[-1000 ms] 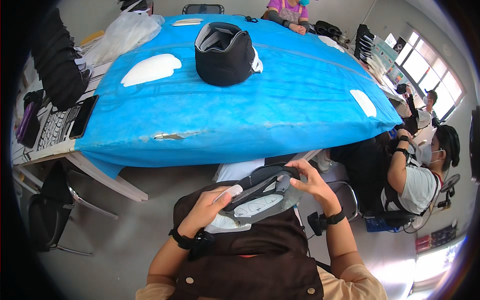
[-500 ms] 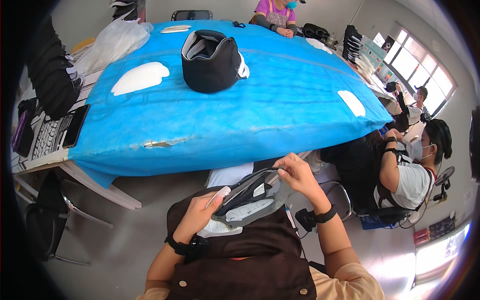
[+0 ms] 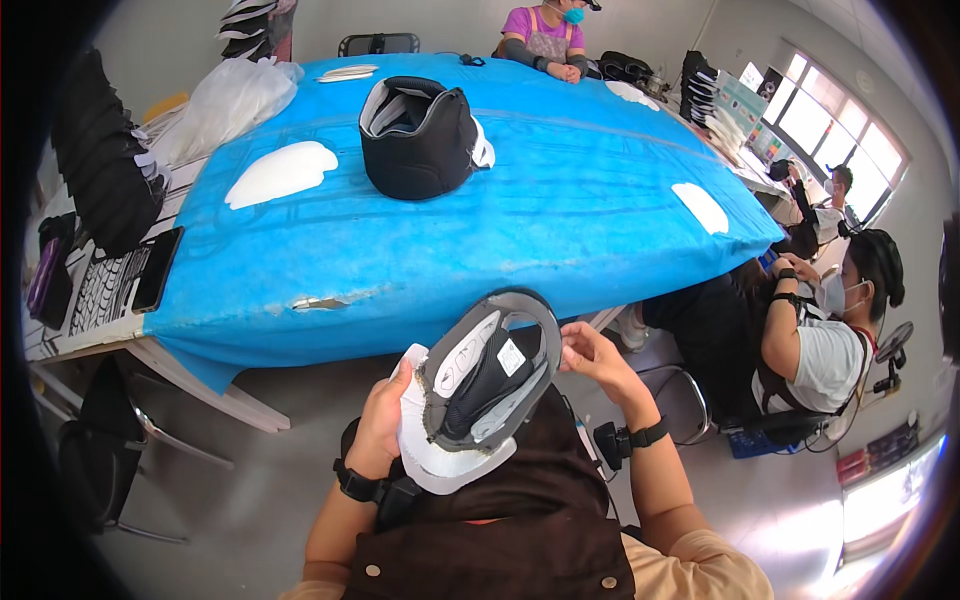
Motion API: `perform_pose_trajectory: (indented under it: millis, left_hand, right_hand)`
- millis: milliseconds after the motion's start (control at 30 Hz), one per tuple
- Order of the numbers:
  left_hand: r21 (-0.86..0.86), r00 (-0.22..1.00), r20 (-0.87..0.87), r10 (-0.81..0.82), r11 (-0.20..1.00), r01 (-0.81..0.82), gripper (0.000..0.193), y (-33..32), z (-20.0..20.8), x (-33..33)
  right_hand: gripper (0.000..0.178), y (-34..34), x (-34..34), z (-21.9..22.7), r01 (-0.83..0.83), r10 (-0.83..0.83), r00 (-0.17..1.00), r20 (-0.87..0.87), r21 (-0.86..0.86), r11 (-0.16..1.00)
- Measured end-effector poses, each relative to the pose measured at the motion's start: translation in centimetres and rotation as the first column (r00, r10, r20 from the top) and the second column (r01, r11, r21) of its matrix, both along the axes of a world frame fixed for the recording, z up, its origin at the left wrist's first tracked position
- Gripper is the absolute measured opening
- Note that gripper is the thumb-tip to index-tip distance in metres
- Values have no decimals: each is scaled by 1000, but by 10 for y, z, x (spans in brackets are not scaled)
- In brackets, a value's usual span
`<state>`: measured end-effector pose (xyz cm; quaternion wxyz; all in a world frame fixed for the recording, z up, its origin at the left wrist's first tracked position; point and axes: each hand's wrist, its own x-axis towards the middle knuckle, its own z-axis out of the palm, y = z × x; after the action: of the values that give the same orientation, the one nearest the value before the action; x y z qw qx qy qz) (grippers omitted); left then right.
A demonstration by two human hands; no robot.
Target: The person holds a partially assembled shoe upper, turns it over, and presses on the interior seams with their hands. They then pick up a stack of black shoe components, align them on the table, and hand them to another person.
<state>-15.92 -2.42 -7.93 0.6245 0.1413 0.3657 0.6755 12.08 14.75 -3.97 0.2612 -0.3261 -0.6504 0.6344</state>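
Note:
I hold a grey and black shoe upper (image 3: 487,372) over my lap, its open side tilted up toward me. A white insole (image 3: 432,455) lies under it. My left hand (image 3: 381,420) grips the insole and the upper's left edge. My right hand (image 3: 592,360) pinches the upper's right rim. Both wrists wear black bands. A brown apron (image 3: 500,530) covers my lap.
A blue-covered table (image 3: 560,200) stands ahead with a pile of black uppers (image 3: 418,137) and white insoles (image 3: 280,172) (image 3: 700,207). A seated person in a white shirt (image 3: 820,340) is at right, another in purple (image 3: 545,35) at the far end. Black chairs (image 3: 110,440) stand left.
The shoe upper has been turned and raised from lying flat to tilted open toward me. My hands shifted along its edges, and the view moved closer to the table.

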Motion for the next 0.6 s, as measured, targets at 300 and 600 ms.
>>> perform_pose_trajectory:
  millis: [300,600]
  left_hand:
    - [39,902,-432,4,999,15,46,-8,7,14]
    - [62,813,-581,44,998,-10,51,-13,11,21]
  right_hand:
    - [52,-3,-2,-2,22,-17,999,31,-186,982]
    - [26,-1,2,-29,19,-26,998,-53,-142,990]
